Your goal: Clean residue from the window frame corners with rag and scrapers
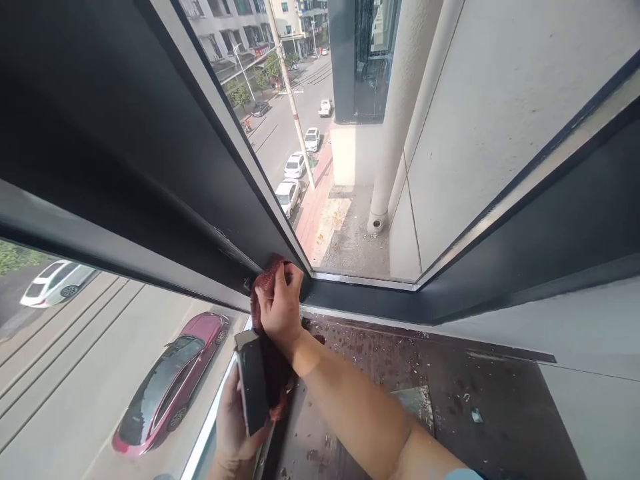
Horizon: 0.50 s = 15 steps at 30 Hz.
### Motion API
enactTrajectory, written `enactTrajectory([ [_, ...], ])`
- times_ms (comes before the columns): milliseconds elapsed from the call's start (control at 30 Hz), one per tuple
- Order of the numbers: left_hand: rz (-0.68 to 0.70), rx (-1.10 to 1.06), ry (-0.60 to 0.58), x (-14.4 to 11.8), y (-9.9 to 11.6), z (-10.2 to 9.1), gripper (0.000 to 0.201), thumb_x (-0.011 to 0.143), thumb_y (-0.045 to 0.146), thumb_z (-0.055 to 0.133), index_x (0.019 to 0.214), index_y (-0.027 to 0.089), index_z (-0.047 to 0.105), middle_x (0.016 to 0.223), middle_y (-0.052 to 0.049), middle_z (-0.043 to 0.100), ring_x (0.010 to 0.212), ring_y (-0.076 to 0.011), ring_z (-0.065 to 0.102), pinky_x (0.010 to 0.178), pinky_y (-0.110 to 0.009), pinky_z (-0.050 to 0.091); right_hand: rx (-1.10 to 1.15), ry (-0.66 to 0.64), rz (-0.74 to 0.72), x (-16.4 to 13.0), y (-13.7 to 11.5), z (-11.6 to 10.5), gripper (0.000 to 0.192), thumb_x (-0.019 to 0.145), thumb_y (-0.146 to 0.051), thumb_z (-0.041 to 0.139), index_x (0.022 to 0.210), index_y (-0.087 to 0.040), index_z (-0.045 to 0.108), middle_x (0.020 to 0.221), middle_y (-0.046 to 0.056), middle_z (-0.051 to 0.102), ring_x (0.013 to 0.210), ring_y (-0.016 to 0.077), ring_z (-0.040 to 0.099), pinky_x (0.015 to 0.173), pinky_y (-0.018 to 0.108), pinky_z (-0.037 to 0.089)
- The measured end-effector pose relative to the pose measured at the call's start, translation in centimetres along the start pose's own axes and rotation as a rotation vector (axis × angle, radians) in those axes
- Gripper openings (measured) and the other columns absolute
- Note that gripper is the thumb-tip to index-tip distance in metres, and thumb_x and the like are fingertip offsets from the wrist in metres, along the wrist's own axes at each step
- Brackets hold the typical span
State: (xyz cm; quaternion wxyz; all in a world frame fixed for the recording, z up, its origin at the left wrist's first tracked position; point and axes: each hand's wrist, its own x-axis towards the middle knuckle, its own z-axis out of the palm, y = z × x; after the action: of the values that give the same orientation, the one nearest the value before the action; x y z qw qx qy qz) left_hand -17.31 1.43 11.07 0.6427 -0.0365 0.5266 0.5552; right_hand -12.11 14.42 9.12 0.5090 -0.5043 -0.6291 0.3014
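My right hand (pixel 283 303) pinches a dark red cloth (pixel 265 283) and presses it against the dark window frame (pixel 245 220), low down by the corner. The cloth hangs below that hand, its lower end beside my left hand (pixel 233 410). In my left hand is a dark block-shaped object (pixel 254 383) with a pale top end, held upright along the glass edge; its kind I cannot make out. Fingers of the left hand wrap round its side and bottom. Part of the cloth is hidden behind my right wrist.
A brown sill (pixel 370 360) with flakes and debris lies below the corner. On it are a flat pale piece (pixel 417 403) and a small scrap (pixel 477 415). Through the glass show a street, a red car (pixel 173 380), white parked cars and a drainpipe (pixel 395 120).
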Motion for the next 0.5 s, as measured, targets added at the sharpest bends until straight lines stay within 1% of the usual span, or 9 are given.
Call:
enactTrajectory([
  [67, -0.026, 0.037, -0.071, 1.3, -1.4, -0.2, 0.026, 0.082, 0.033, 0.051, 0.089, 0.012, 0.065, 0.078, -0.013, 0.065, 0.059, -0.0236, 0.059, 0.04, -0.028, 0.045, -0.079, -0.036, 0.062, -1.9, 4.3, 1.6, 0.061, 0.082, -0.025, 0.05, 0.136, -0.012, 0.025, 0.121, 0.019, 0.037, 0.12, 0.0266, 0.036, 0.1, 0.043, 0.035],
  [100, -0.061, 0.025, -0.09, 1.9, -2.0, -0.3, 0.026, 0.082, 0.032, 0.053, 0.09, 0.01, 0.064, 0.079, -0.014, 0.065, 0.06, -0.0234, 0.06, 0.041, -0.028, 0.044, -0.116, -0.055, 0.12, -2.7, 6.2, 2.2, 0.061, 0.081, -0.024, 0.05, 0.135, -0.01, 0.025, 0.121, 0.02, 0.038, 0.12, 0.0268, 0.037, 0.1, 0.043, 0.035],
  [133, -0.089, -0.003, -0.081, 2.4, -2.6, -0.6, 0.025, 0.082, 0.031, 0.054, 0.093, 0.01, 0.063, 0.081, -0.013, 0.065, 0.063, -0.0236, 0.06, 0.045, -0.029, 0.046, -0.149, -0.082, 0.199, -3.5, 7.8, 2.7, 0.06, 0.08, -0.022, 0.05, 0.133, -0.008, 0.027, 0.12, 0.02, 0.038, 0.119, 0.0266, 0.039, 0.099, 0.042, 0.036],
  [200, -0.141, -0.066, -0.031, 3.0, -3.3, -1.1, 0.025, 0.081, 0.03, 0.056, 0.096, 0.011, 0.061, 0.086, -0.012, 0.065, 0.07, -0.0239, 0.061, 0.056, -0.033, 0.05, -0.185, -0.165, 0.394, -4.5, 9.8, 3.1, 0.053, 0.078, -0.016, 0.049, 0.127, -0.004, 0.033, 0.117, 0.021, 0.041, 0.114, 0.0258, 0.044, 0.096, 0.04, 0.038],
  [267, -0.201, -0.09, -0.028, 3.0, -3.7, -1.6, 0.026, 0.081, 0.032, 0.058, 0.094, 0.01, 0.06, 0.086, -0.012, 0.065, 0.069, -0.0231, 0.061, 0.062, -0.035, 0.05, -0.181, -0.26, 0.533, -5.0, 10.6, 2.9, 0.044, 0.075, -0.009, 0.049, 0.117, -0.003, 0.042, 0.114, 0.022, 0.043, 0.107, 0.026, 0.049, 0.094, 0.039, 0.038],
  [333, -0.237, -0.086, -0.057, 2.4, -3.9, -1.9, 0.029, 0.081, 0.034, 0.059, 0.094, 0.008, 0.06, 0.085, -0.013, 0.064, 0.067, -0.022, 0.06, 0.06, -0.034, 0.049, -0.149, -0.321, 0.593, -5.3, 10.8, 2.3, 0.035, 0.07, -0.005, 0.05, 0.105, -0.005, 0.051, 0.112, 0.021, 0.047, 0.101, 0.0264, 0.052, 0.092, 0.04, 0.038],
  [367, -0.248, -0.086, -0.066, 1.9, -4.0, -2.1, 0.031, 0.081, 0.034, 0.059, 0.097, 0.008, 0.06, 0.088, -0.014, 0.064, 0.069, -0.0223, 0.061, 0.06, -0.033, 0.049, -0.127, -0.335, 0.615, -5.6, 10.7, 1.9, 0.03, 0.068, -0.004, 0.051, 0.098, -0.007, 0.054, 0.108, 0.02, 0.051, 0.097, 0.0262, 0.054, 0.09, 0.04, 0.039],
  [433, -0.289, -0.078, -0.087, 0.9, -4.3, -2.2, 0.037, 0.081, 0.036, 0.059, 0.103, 0.007, 0.058, 0.096, -0.016, 0.063, 0.077, -0.0249, 0.061, 0.064, -0.034, 0.049, -0.07, -0.352, 0.676, -6.0, 10.6, 1.0, 0.023, 0.065, -0.004, 0.053, 0.086, -0.012, 0.057, 0.094, 0.014, 0.058, 0.088, 0.0242, 0.057, 0.084, 0.038, 0.041],
  [500, -0.303, -0.063, -0.121, 0.1, -4.6, -2.3, 0.041, 0.081, 0.039, 0.057, 0.106, 0.006, 0.057, 0.1, -0.018, 0.062, 0.082, -0.0275, 0.061, 0.064, -0.034, 0.049, 0.017, -0.342, 0.748, -6.4, 10.4, 0.2, 0.018, 0.064, -0.007, 0.055, 0.079, -0.015, 0.057, 0.083, 0.006, 0.061, 0.082, 0.0211, 0.057, 0.079, 0.033, 0.042],
])
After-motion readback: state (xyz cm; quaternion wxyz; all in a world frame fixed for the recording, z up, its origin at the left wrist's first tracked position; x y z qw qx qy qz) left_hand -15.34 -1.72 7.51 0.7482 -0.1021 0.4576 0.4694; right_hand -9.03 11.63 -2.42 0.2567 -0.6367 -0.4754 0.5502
